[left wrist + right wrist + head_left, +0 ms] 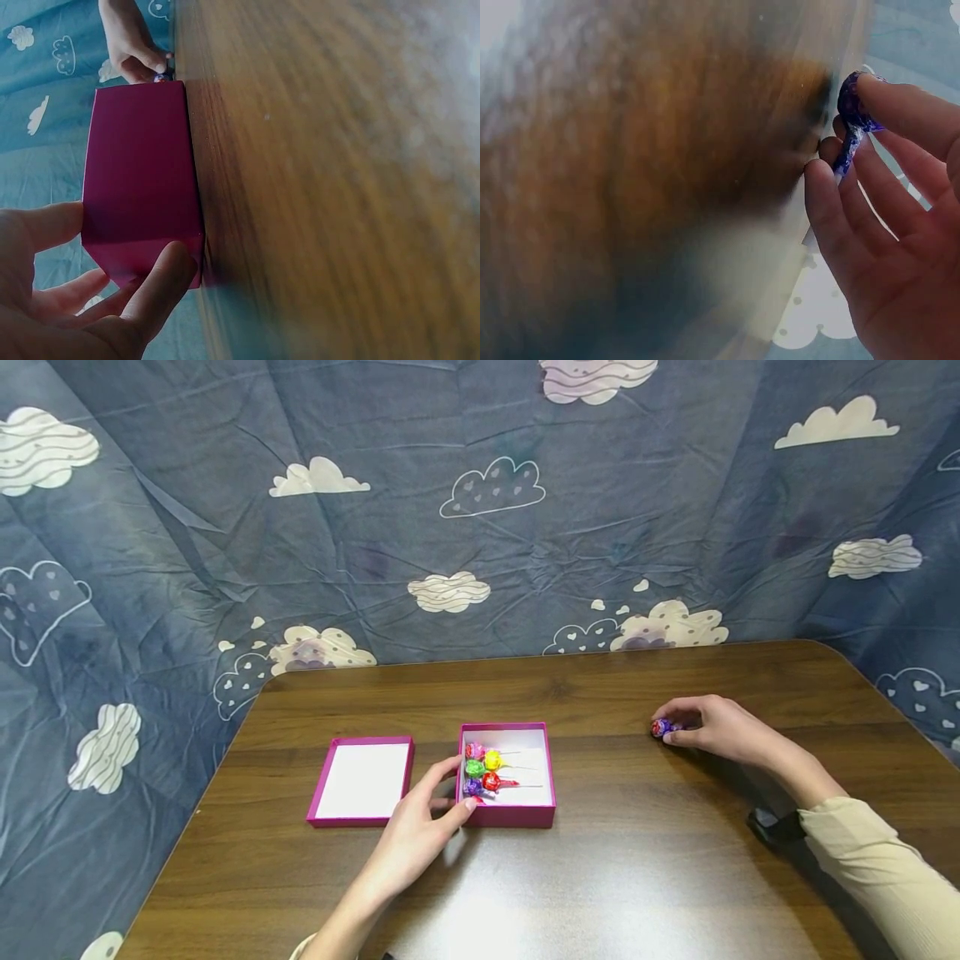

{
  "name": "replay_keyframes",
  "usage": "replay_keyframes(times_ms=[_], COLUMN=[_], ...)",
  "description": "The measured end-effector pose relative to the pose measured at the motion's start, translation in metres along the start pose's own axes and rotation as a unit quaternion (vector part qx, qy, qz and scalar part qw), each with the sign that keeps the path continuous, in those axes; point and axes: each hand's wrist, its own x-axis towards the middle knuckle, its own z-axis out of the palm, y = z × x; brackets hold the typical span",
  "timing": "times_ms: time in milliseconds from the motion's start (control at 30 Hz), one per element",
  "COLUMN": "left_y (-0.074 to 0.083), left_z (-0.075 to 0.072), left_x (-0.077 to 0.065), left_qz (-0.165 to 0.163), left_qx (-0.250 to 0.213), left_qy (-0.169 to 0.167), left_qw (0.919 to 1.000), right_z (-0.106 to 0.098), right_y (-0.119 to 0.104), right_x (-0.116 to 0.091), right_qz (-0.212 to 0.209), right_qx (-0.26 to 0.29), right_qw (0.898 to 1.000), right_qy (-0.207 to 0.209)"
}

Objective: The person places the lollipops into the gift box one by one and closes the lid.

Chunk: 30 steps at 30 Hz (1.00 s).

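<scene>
A magenta box (517, 816) with a white inside stands on the table. Several lollipops (492, 782) in pink, yellow, green, red and purple wrappers lie in it, sticks pointing right. My left hand (422, 827) holds the box at its near left corner, with fingers on the left side and thumb by the front; the left wrist view shows the fingers spread round that corner (142, 255). Away to the right, my right hand (723, 727) pinches a purple-wrapped lollipop (855, 105) between thumb and fingers, close to the tabletop. Part of its stick is hidden by the fingers.
Left of the box lies its magenta-edged lid (362, 781), white inside facing up. The brown wooden table (600, 877) reaches back to a blue curtain (390, 552) with a cloud pattern. A dark band (776, 828) is at the right wrist, by the beige sleeve.
</scene>
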Motion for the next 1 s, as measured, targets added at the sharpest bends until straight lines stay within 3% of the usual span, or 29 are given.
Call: replay_keyframes(times_ms=[300, 833, 1000], left_y=[0.000, -0.002, -0.001], left_z=[0.001, 0.002, 0.002], left_x=[-0.001, -0.001, -0.001], left_qz=[0.004, 0.007, 0.006], left_qx=[-0.002, -0.002, -0.005], left_qy=[0.003, 0.003, 0.002], left_qw=[1.0000, 1.0000, 1.0000], right_z=[0.003, 0.012, 0.014], right_y=[-0.010, -0.042, -0.054], right_x=[-0.003, -0.004, -0.006], right_qz=[-0.018, -0.050, -0.055], right_qx=[0.034, 0.020, 0.045], right_qw=[0.999, 0.996, 0.993], right_qy=[0.032, 0.072, 0.090])
